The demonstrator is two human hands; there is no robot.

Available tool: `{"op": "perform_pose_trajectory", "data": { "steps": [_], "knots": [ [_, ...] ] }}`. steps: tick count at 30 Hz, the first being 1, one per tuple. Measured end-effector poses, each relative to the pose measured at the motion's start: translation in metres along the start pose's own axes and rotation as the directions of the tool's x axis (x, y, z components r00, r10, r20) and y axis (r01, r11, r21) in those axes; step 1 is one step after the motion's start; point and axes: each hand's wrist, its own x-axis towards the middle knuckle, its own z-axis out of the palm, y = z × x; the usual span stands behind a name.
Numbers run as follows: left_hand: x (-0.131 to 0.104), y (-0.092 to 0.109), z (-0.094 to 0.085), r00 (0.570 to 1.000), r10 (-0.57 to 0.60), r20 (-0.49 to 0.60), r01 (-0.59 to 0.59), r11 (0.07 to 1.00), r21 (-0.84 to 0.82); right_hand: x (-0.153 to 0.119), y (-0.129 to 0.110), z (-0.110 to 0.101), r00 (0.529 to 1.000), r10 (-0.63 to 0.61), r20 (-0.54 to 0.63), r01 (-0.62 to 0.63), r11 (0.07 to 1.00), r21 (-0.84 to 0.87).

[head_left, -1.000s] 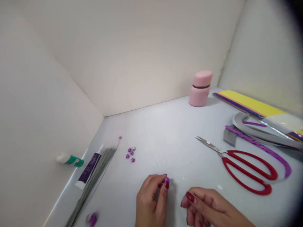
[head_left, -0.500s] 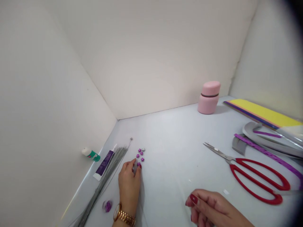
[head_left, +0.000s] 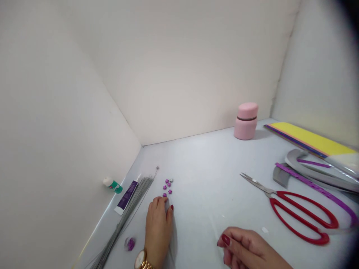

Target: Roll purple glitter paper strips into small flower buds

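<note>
Since the earliest frame, the left hand (head_left: 158, 222) has moved from beside the right hand (head_left: 244, 244) to the little cluster, and the purple star it pinched now lies there. Setting-down looks all but finished; lifting clear calls for fingertips that don't nudge the nearest purple star (head_left: 164, 195). Left thumb and forefinger stand apart, the forefinger at or just beside that star. The right grip is curled, thumb against fingers; whether it pinches anything, I cannot tell. Small, puffy and glossy, five purple stars sit loosely on the worktop (head_left: 196, 168) beside a silvery piece (head_left: 171, 180).
</note>
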Motion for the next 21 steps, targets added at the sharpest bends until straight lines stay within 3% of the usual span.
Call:
{"op": "perform_pose_trajectory", "data": {
  "steps": [5, 9, 16, 19, 21],
  "knots": [
    [-0.016, 0.009, 0.005, 0.988, 0.098, 0.117, -0.100, 0.995, 0.008, 0.002, 0.006, -0.001, 0.999, -0.035, 0.008, 0.035, 0.999, -0.020],
    [-0.016, 0.013, 0.009, 0.941, 0.239, 0.242, -0.242, 0.970, -0.017, 0.002, 0.010, 0.000, 0.998, -0.069, 0.006, 0.070, 0.990, -0.125],
    [0.001, 0.017, 0.011, 0.921, 0.298, 0.252, -0.307, 0.952, -0.003, 0.002, 0.006, 0.004, 0.994, -0.111, -0.007, 0.108, 0.978, -0.181],
    [-0.006, 0.031, 0.022, 0.875, 0.379, 0.301, -0.385, 0.922, -0.044, -0.004, -0.001, 0.008, 0.989, -0.140, -0.042, 0.124, 0.958, -0.258],
    [-0.010, 0.040, 0.029, 0.830, 0.440, 0.344, -0.443, 0.893, -0.073, -0.009, -0.004, 0.010, 0.975, -0.222, 0.013, 0.211, 0.904, -0.372]
  ]
}}
